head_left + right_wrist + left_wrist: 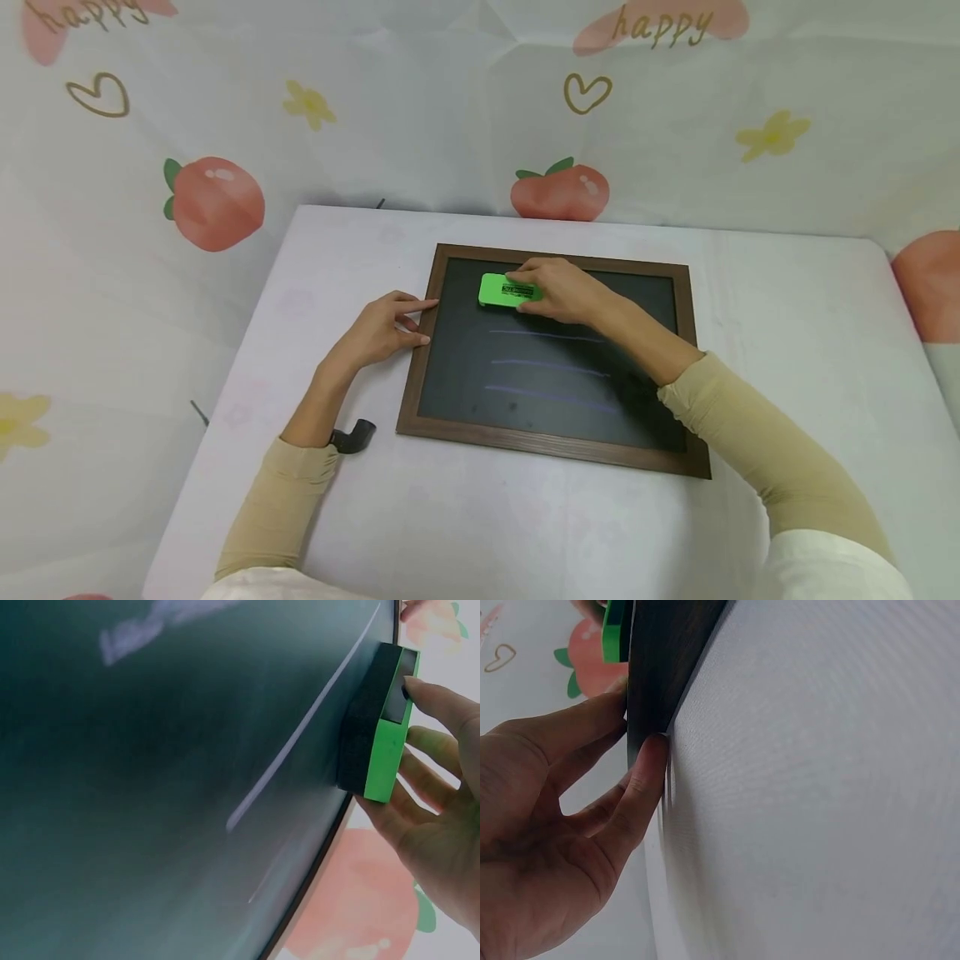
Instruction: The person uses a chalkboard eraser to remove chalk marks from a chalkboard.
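Note:
A brown-framed blackboard lies on the table with three pale purple lines across it, the topmost one just below the eraser. My right hand grips a green board eraser, thumb on one side and fingers on the other. Its black felt side faces the board's upper left part. In the right wrist view a faint short streak shows near the far frame. My left hand touches the frame's left edge, its fingers mostly straight; the fingertips rest against the wood.
The white-covered table extends around the board. Behind it hangs a white cloth printed with fruit, flowers and hearts. A black device sits at my left wrist. Dark smudges mark the board's lower left.

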A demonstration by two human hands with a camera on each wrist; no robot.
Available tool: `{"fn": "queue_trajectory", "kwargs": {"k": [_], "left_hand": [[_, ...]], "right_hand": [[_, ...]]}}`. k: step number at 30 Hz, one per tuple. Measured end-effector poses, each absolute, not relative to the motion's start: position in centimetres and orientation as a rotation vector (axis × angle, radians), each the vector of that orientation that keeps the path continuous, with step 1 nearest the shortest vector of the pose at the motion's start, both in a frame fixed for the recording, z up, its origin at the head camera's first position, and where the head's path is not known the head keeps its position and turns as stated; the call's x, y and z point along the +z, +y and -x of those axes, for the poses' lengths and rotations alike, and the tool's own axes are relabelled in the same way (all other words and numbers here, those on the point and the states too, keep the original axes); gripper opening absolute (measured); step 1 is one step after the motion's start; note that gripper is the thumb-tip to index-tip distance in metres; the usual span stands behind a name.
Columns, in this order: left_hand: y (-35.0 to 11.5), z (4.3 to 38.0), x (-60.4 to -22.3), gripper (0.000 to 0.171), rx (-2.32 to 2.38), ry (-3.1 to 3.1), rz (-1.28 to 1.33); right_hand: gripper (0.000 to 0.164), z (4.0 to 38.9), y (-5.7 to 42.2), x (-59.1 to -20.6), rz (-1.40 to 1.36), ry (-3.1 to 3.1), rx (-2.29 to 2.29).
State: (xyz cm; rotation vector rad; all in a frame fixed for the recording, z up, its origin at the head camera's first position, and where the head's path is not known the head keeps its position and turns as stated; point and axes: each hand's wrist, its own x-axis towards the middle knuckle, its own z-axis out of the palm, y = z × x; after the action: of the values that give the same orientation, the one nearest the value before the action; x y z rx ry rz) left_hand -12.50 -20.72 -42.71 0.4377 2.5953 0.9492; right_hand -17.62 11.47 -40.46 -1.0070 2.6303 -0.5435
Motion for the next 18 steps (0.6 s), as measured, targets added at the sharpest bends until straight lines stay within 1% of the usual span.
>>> {"fn": "queue_trajectory", "kwargs": {"k": [8, 18], "left_hand": [[-20.7, 12.5, -42.6, 0.063, 0.948, 2.595, -0.438], [-20.8, 12.6, -42.8, 0.063, 0.953, 2.586, -0.442]], "right_hand": [[0.057, 17.4, 12.8, -40.4, 0.999, 2.645, -0.561], [0.055, 16.5, 16.1, -40.6, 0.964, 2.665, -0.591]]}}
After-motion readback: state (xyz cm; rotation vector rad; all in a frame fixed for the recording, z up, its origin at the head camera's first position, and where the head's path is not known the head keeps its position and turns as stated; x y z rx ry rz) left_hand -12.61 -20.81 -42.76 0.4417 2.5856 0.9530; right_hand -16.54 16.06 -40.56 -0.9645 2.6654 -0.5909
